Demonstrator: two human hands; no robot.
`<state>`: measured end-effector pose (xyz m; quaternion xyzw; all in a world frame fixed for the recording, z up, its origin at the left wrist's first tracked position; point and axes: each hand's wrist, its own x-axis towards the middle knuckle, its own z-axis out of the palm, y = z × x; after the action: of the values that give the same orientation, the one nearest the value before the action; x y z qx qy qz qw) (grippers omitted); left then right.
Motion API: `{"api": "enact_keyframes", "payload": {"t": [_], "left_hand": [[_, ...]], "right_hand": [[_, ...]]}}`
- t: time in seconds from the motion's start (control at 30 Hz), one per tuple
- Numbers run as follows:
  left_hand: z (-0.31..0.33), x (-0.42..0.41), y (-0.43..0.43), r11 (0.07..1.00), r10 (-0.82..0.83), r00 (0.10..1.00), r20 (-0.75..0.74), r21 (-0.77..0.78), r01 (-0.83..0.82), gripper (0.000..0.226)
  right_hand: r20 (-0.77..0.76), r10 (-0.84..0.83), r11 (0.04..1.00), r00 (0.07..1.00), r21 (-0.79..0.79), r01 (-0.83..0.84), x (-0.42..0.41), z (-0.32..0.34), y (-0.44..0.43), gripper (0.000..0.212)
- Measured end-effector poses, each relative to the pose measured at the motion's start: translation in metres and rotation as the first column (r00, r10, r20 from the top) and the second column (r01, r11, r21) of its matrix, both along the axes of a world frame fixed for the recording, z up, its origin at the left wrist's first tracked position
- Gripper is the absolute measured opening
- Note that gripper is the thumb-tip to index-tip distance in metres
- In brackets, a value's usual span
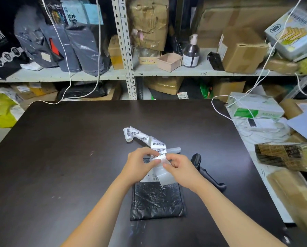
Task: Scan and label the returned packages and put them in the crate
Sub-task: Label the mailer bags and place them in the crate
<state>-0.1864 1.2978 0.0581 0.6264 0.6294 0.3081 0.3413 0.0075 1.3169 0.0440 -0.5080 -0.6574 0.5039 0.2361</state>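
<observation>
A black plastic mailer package (157, 200) lies flat on the dark table (68, 157) in front of me. Above it, a strip of white labels with black printed characters (145, 138) trails away to a small roll at its far end. My left hand (140, 164) pinches the near end of the strip. My right hand (181, 168) pinches the translucent backing paper (164, 174) at the same spot, over the package's top end. A black handheld scanner (205, 171) lies on the table just right of my right hand.
Shelves crammed with cardboard boxes and grey bags stand behind the table. At the right, a white bench holds a green-and-white box (254, 106), papers and a dark printed packet (281, 155). White cables (220, 111) hang down onto the table's back edge.
</observation>
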Motion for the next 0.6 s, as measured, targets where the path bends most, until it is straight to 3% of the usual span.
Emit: {"api": "enact_keyframes", "payload": {"t": [0.33, 0.6], "left_hand": [[0.002, -0.014, 0.011, 0.999, -0.002, 0.997, 0.075, -0.042, 0.006, 0.008], [0.011, -0.009, 0.008, 0.995, -0.072, 0.99, -0.121, 0.053, 0.079, 0.013]], "right_hand": [[0.094, 0.091, 0.996, 0.991, 0.007, -0.092, 0.002, 0.012, 0.015, 0.02], [-0.015, 0.16, 0.987, 0.987, -0.02, -0.161, -0.003, 0.019, 0.017, 0.016]]}}
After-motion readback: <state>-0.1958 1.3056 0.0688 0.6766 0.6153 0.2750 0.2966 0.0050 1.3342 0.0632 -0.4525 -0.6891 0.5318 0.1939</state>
